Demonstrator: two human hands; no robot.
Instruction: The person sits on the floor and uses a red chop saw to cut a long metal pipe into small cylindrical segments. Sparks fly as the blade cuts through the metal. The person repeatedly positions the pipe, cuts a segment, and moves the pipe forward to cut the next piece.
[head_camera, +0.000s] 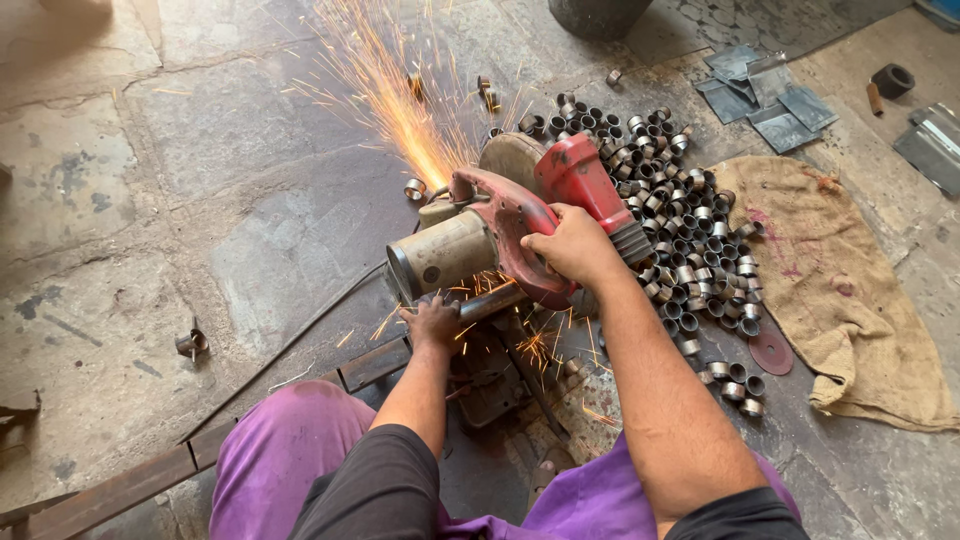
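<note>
A red chop saw (520, 215) with a cylindrical tan motor sits on the stone floor in front of me, throwing orange sparks (400, 90) away to the upper left. My right hand (572, 245) grips the saw's red handle from above. My left hand (434, 322) holds a metal pipe (490, 302) that lies under the saw, just below the motor. Sparks also scatter around that hand. My knees in purple trousers (280, 450) are at the bottom of the view.
A heap of several short cut metal rings (690, 230) lies right of the saw. A burlap sack (840, 280) is spread further right, with a worn cutting disc (771, 350) beside it. Flat metal pieces (765, 95) lie at upper right. A long steel bar (200, 450) runs to lower left.
</note>
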